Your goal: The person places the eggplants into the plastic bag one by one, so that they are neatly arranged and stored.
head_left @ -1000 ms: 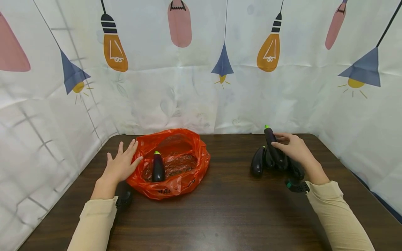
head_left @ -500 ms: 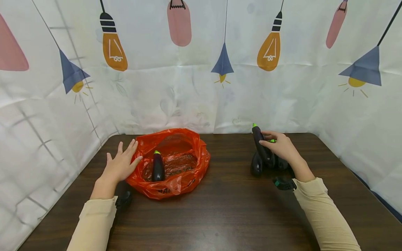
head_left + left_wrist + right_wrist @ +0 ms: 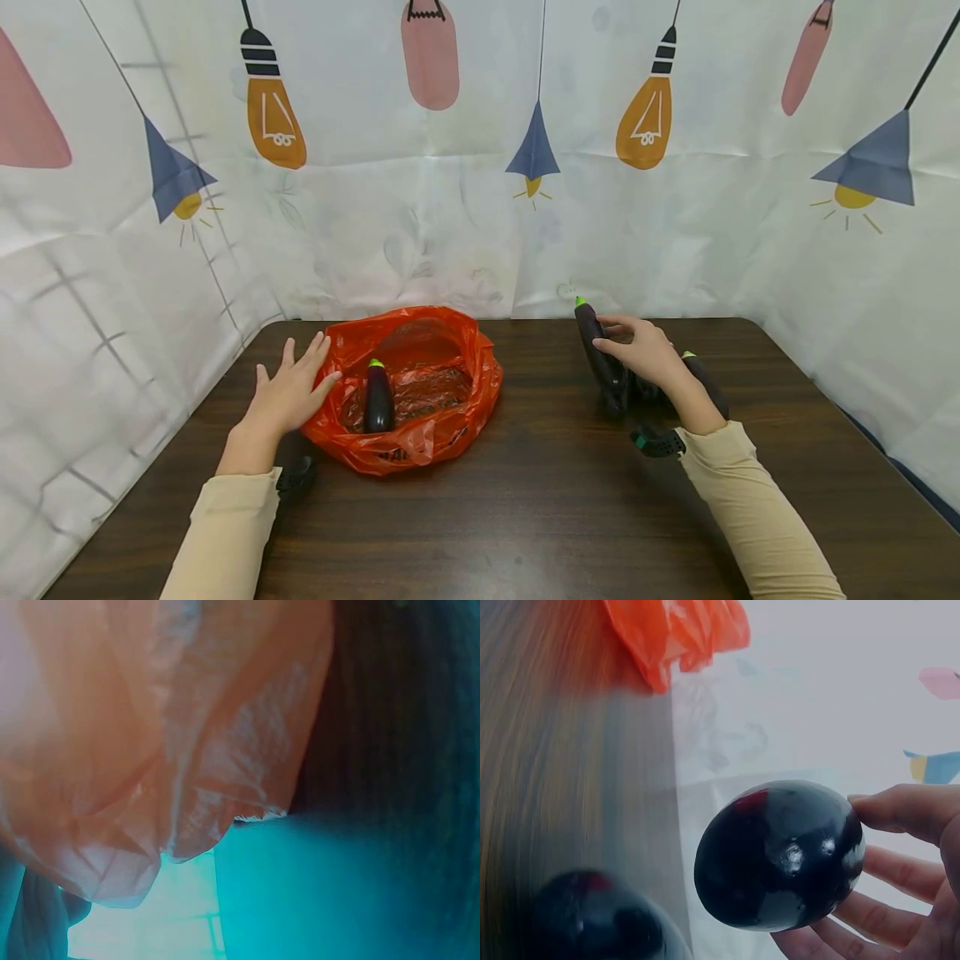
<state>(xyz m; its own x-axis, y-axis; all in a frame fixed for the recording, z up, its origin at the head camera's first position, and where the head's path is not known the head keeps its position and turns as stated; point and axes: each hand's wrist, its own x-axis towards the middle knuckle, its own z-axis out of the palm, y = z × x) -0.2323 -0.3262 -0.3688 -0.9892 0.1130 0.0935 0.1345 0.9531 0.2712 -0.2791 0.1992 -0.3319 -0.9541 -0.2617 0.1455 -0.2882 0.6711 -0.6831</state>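
Observation:
My right hand (image 3: 643, 352) holds a dark purple eggplant (image 3: 597, 354), its thumb and fingers round the upper body and its green stem end pointing up. The right wrist view shows the glossy rounded bottom of this eggplant (image 3: 780, 859) pinched between thumb and fingers. Fingers spread, my left hand (image 3: 283, 398) rests at the left rim of a red plastic bag (image 3: 375, 458). The bag stands with its mouth wide, and one eggplant (image 3: 378, 402) leans inside it. In the left wrist view the bag's crinkled side (image 3: 112, 727) fills the upper left.
More eggplants lie under and beside my right hand, partly hidden by it; one (image 3: 707, 385) shows to the right of the wrist. The dark wooden table (image 3: 510, 517) ends at a white patterned curtain (image 3: 465, 217) behind and at both sides.
My right hand has moved left with the held eggplant, lifting it off the right part of the pile. An eggplant right of the wrist has come into view. The left hand stays put.

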